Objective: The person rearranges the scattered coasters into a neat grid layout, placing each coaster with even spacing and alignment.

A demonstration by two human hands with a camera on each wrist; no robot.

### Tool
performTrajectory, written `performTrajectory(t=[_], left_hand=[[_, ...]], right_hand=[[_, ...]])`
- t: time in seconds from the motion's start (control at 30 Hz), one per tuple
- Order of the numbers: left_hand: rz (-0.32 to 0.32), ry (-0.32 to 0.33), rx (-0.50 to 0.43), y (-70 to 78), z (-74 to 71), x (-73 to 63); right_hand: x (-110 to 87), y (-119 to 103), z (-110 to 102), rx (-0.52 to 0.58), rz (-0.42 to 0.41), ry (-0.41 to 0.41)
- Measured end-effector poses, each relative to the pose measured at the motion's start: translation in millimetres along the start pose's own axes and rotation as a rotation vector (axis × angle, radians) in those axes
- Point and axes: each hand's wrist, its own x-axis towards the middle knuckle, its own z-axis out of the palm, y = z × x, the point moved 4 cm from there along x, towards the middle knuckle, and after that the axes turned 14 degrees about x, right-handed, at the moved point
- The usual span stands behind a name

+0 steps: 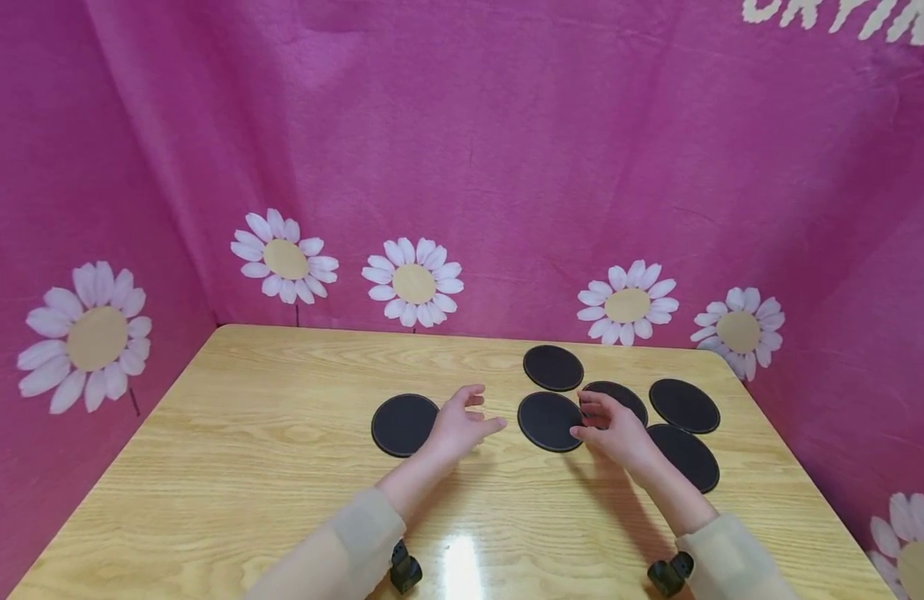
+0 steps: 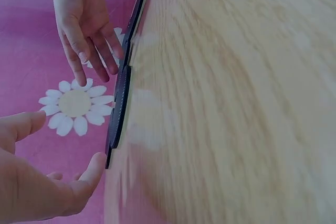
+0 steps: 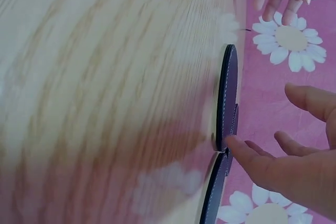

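Fingers apart and loosely bent on both sides, nothing gripped. Left hand point(image 1: 459, 429) is by the lone black disc point(image 1: 402, 425), right hand point(image 1: 616, 435) over the five-disc group point(image 1: 628, 396); contact unclear. Looks like a positioning step; a pick calls for lowering to a rim.

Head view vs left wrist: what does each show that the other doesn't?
Only head: all six discs from above, both sleeves, the black wrist devices, and white lettering at top right.

Only left wrist: discs seen nearly edge-on at table level, the right hand with its palm in view, and a faint flower reflection on the tabletop.

Both: the two hands, left hand included, some discs, the wooden table and the pink cloth with white flowers.
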Motion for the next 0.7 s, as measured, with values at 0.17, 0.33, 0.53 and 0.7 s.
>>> performTrajectory(t=[0.17, 0.33, 0.53, 0.7], left_hand=[[-0.037, -0.088, -0.067, -2.1, 18.2, 6.1], [-0.062, -0.136, -0.115, -3.2, 31.3, 12.0], [-0.035, -0.175, -0.093, -2.3, 39.3, 19.3], [-0.021, -0.207, -0.056, -2.5, 43.1, 28.6]], right_hand=[[0.1, 10.6, -1.9, 0.014, 0.072, -0.039], [2.2, 14.9, -4.5, 0.026, 0.094, -0.059], [8.1, 21.3, -9.9, 0.083, 0.099, -0.083], [13.3, 24.9, -14.0, 0.09, 0.081, -0.109]])
